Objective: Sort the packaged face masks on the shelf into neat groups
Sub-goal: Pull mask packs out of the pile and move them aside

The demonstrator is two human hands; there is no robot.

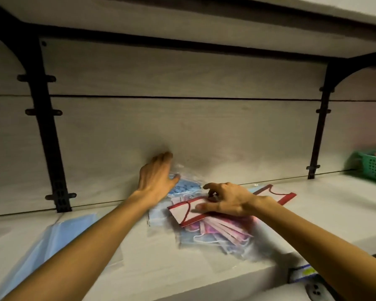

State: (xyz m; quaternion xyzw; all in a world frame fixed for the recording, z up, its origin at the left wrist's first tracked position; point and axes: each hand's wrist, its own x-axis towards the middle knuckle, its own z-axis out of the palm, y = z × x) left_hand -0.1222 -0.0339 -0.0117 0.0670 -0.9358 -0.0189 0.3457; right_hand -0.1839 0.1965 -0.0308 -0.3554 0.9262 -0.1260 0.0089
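Mid-sort, judging by the mixed pile. Right hand (228,203) presses its thumb on the white red-edged packaged mask (188,213), other fingers curled; whether it truly pinches, cannot tell. Left hand (157,177), fingers loosely extended, reaches over the blue packaged masks (183,189) just behind it. Next: lift the red-edged one clear.

The shelf (313,213) was a pale, wood-grained board with a panelled back wall behind it. At its centre lay a loose heap of packaged masks (215,231): a red-edged white pack on top, pink ones under it toward 5 o'clock, a blue pack toward 11 o'clock. A flat blue pack (59,233) lay well apart at 8 o'clock. A green basket (373,168) stood at 3 o'clock.
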